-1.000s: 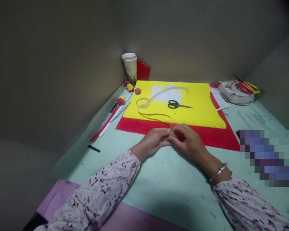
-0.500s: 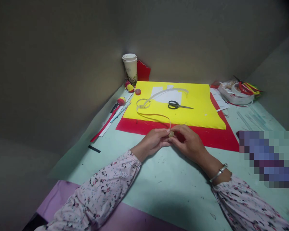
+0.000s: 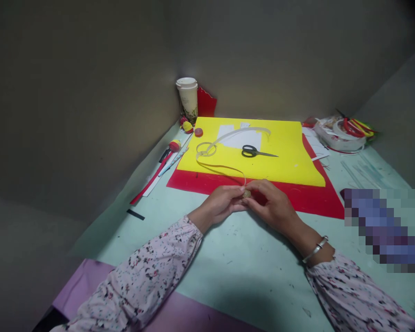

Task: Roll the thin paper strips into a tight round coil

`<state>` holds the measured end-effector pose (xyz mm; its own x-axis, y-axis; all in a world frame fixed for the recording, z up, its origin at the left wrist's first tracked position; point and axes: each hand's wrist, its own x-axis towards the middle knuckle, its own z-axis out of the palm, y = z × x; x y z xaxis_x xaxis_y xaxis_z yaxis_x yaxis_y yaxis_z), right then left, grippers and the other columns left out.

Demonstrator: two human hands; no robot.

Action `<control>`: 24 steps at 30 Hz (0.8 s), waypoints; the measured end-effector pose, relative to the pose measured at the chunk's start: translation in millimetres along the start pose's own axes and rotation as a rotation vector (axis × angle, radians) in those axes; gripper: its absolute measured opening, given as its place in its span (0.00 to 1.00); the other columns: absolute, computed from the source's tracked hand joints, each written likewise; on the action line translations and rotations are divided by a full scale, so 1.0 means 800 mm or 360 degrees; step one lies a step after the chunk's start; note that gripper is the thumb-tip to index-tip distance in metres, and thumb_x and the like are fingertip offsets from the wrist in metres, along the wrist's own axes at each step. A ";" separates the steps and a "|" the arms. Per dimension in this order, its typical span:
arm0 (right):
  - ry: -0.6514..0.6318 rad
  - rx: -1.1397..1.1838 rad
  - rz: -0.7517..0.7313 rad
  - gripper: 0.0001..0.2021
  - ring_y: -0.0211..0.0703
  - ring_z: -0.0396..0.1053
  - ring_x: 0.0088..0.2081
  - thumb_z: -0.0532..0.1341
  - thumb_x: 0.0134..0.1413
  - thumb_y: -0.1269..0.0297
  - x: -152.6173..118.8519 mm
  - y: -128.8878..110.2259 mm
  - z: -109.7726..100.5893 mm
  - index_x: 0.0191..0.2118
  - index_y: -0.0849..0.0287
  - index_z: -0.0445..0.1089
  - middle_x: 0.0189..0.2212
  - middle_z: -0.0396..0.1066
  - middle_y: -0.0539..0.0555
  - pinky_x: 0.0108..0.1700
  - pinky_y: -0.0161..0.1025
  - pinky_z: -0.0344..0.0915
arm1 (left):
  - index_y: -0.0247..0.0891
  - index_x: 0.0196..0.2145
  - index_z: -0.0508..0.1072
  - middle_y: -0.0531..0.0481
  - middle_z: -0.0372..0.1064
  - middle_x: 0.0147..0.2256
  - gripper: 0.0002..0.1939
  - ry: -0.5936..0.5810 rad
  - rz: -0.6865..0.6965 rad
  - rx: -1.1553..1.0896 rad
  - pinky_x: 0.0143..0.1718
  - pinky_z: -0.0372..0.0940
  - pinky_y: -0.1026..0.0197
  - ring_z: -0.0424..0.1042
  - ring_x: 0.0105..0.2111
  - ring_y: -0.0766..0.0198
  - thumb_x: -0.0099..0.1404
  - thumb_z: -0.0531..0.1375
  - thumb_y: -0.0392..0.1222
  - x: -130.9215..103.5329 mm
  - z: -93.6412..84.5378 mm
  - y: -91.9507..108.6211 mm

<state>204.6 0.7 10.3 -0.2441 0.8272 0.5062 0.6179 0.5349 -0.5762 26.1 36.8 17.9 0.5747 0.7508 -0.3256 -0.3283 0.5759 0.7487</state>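
Between my fingertips is a small tan coil (image 3: 246,193) that looks like a rolled paper strip. From it a long pale paper strip (image 3: 224,166) runs away over the red and yellow sheets, loops once and curves off to the right. My left hand (image 3: 224,203) is closed, its thumb and fingers pinching the coil from the left. My right hand (image 3: 271,205) is closed too, with thumb and index finger pressed on the coil's right side. Black-handled scissors (image 3: 251,151) lie on the yellow sheets (image 3: 283,168) beyond my hands.
A lidded paper cup (image 3: 187,99) stands in the back left corner. White paper pieces (image 3: 249,139) lie on the yellow stack, over a red sheet (image 3: 307,203). Red and white strips (image 3: 152,182) are at left, a bag of supplies (image 3: 339,136) at back right, a blurred-out object (image 3: 380,228) at right.
The coil has turned slightly between my fingertips. Both hands stay almost in place, and the strip and the scissors lie as before.
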 end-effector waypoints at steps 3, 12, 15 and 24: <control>-0.0011 0.0012 -0.0021 0.10 0.51 0.74 0.45 0.63 0.60 0.68 0.001 -0.002 -0.002 0.48 0.54 0.71 0.44 0.76 0.58 0.46 0.49 0.71 | 0.29 0.36 0.78 0.41 0.76 0.35 0.06 0.0000 -0.0003 -0.0010 0.45 0.72 0.57 0.76 0.36 0.64 0.68 0.60 0.32 -0.001 0.000 0.001; 0.0031 -0.0050 0.0106 0.12 0.51 0.73 0.41 0.67 0.56 0.64 -0.001 -0.001 0.004 0.46 0.54 0.69 0.41 0.74 0.58 0.41 0.46 0.70 | 0.27 0.37 0.78 0.37 0.77 0.38 0.07 -0.0011 0.0030 0.0014 0.45 0.71 0.58 0.78 0.38 0.60 0.67 0.62 0.36 0.002 -0.002 -0.002; 0.0055 -0.0069 0.0102 0.10 0.50 0.72 0.40 0.68 0.56 0.63 -0.001 0.000 0.005 0.43 0.54 0.69 0.39 0.73 0.57 0.40 0.45 0.69 | 0.28 0.37 0.78 0.37 0.77 0.39 0.07 -0.0015 0.0023 0.0022 0.46 0.71 0.56 0.77 0.38 0.60 0.67 0.63 0.36 0.003 -0.003 -0.003; 0.0001 -0.0033 0.0069 0.08 0.49 0.72 0.41 0.64 0.60 0.66 0.000 -0.002 0.001 0.44 0.54 0.70 0.40 0.74 0.57 0.39 0.45 0.69 | 0.28 0.36 0.78 0.40 0.76 0.36 0.07 0.0019 0.0002 -0.0007 0.46 0.72 0.57 0.76 0.35 0.64 0.68 0.59 0.32 0.000 0.001 0.001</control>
<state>203.0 0.0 10.4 -0.2166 0.8493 0.4814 0.6435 0.4950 -0.5839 26.7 37.0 19.0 0.5654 0.7553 -0.3313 -0.3322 0.5763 0.7467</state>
